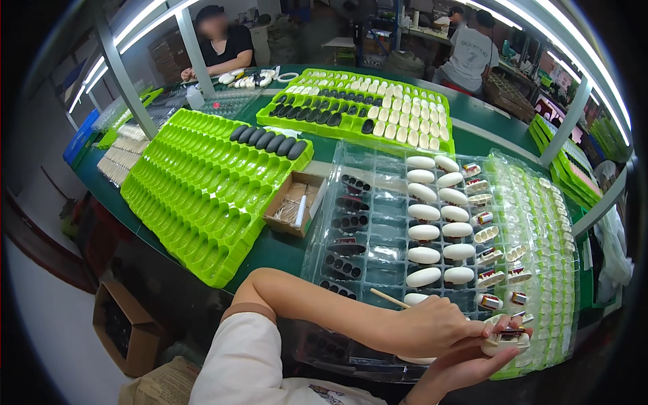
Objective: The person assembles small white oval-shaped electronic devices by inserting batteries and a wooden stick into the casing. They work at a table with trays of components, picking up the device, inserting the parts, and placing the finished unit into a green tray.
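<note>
My left hand (432,326) is closed round a thin wooden stick (389,298), whose free end sticks out up and to the left. Its fingertips reach the small white oval casing (498,346) held in my right hand (466,370). That casing faces upward, and a dark and reddish part shows inside it. Beneath and beyond my hands lies a clear plastic tray (388,253). It carries rows of white oval shells (424,255), black shells with round holes (343,265), and white casings with small metallic and red parts (489,301). The stick's other end is hidden by my fingers.
Left of the tray stands a cardboard box (280,217) of thin sticks and a white pen-like tube. Green moulded trays (202,202) lie left and beyond; another (540,270) sits under clear plastic at right. Metal posts (121,74) rise at the edges. People sit farther off.
</note>
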`<action>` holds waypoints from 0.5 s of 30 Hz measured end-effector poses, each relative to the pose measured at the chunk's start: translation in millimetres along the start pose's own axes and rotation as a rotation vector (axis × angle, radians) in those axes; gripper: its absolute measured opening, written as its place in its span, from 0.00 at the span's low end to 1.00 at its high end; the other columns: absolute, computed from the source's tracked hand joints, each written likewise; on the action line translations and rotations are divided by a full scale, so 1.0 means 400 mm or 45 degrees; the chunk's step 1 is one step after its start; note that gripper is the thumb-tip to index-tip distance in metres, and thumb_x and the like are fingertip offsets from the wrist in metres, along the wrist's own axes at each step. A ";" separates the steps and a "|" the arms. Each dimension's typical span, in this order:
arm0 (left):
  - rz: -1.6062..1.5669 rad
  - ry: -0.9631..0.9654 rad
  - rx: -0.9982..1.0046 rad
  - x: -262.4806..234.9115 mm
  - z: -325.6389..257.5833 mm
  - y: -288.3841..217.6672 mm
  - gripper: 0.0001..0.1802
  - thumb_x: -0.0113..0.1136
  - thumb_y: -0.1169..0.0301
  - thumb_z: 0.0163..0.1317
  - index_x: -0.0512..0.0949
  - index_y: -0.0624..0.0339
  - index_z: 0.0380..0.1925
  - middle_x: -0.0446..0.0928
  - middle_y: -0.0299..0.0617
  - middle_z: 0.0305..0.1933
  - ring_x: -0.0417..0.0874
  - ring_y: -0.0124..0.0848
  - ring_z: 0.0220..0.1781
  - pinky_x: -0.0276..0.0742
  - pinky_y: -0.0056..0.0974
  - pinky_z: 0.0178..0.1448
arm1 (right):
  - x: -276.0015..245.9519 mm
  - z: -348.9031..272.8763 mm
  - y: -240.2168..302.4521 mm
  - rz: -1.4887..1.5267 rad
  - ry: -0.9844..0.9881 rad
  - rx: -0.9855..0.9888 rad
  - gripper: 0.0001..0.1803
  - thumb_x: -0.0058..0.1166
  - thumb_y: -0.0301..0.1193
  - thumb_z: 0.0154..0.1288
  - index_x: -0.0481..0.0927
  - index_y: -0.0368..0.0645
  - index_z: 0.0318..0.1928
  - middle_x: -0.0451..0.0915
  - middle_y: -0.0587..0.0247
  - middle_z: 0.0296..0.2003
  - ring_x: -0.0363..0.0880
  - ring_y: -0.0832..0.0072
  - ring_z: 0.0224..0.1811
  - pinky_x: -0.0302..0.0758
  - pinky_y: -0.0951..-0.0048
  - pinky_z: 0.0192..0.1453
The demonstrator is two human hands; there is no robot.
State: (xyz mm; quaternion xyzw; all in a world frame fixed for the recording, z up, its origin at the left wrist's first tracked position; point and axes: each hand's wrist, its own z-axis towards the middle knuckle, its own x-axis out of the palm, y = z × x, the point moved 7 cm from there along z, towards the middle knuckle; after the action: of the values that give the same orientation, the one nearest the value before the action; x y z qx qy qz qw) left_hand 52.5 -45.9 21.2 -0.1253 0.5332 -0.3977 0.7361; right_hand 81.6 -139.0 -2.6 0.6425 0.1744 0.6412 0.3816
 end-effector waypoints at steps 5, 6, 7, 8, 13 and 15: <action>0.033 -0.118 0.078 -0.007 -0.009 -0.008 0.10 0.52 0.71 0.50 0.68 0.57 0.33 0.71 0.40 0.17 0.74 0.40 0.17 0.65 0.40 0.17 | -0.006 0.006 -0.004 -0.034 0.125 0.002 0.27 0.29 0.47 0.66 0.55 0.43 0.59 0.65 0.66 0.43 0.64 0.80 0.43 0.62 0.78 0.48; 0.030 -0.155 0.101 -0.009 -0.012 -0.010 0.09 0.52 0.71 0.50 0.68 0.58 0.33 0.71 0.39 0.17 0.74 0.40 0.17 0.65 0.40 0.17 | 0.012 -0.003 0.001 -0.010 0.103 0.028 0.25 0.29 0.48 0.66 0.58 0.43 0.55 0.64 0.68 0.38 0.64 0.83 0.35 0.63 0.82 0.41; 0.053 -0.192 0.120 -0.006 -0.015 -0.008 0.09 0.51 0.71 0.50 0.68 0.58 0.33 0.71 0.39 0.17 0.74 0.38 0.17 0.65 0.39 0.17 | 0.018 -0.004 -0.001 0.025 0.123 0.041 0.25 0.29 0.48 0.66 0.59 0.43 0.53 0.63 0.68 0.36 0.63 0.84 0.31 0.62 0.84 0.38; 0.062 -0.186 0.122 -0.002 -0.015 -0.007 0.09 0.51 0.71 0.50 0.68 0.58 0.33 0.71 0.39 0.17 0.74 0.38 0.17 0.65 0.39 0.17 | 0.026 -0.005 0.000 0.073 0.148 0.045 0.24 0.30 0.48 0.66 0.60 0.42 0.51 0.62 0.69 0.33 0.61 0.85 0.28 0.61 0.85 0.34; 0.120 -0.164 0.122 0.000 -0.024 -0.010 0.09 0.50 0.72 0.51 0.68 0.58 0.35 0.70 0.38 0.17 0.74 0.36 0.16 0.65 0.38 0.16 | 0.036 -0.014 -0.001 0.085 0.094 0.058 0.23 0.30 0.48 0.66 0.61 0.42 0.48 0.60 0.69 0.32 0.58 0.85 0.25 0.58 0.86 0.31; 0.142 -0.151 0.126 0.000 -0.027 -0.011 0.10 0.50 0.72 0.51 0.67 0.58 0.35 0.70 0.38 0.17 0.74 0.36 0.16 0.65 0.38 0.15 | 0.035 -0.016 -0.002 0.084 0.121 0.063 0.23 0.29 0.48 0.67 0.61 0.41 0.48 0.61 0.69 0.32 0.59 0.85 0.26 0.57 0.86 0.31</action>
State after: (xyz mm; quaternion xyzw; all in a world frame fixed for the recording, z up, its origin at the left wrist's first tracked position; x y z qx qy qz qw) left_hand 41.1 -46.1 19.8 -0.0821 0.4745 -0.3739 0.7927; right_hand 77.5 -126.7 5.7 0.6261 0.1869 0.6786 0.3355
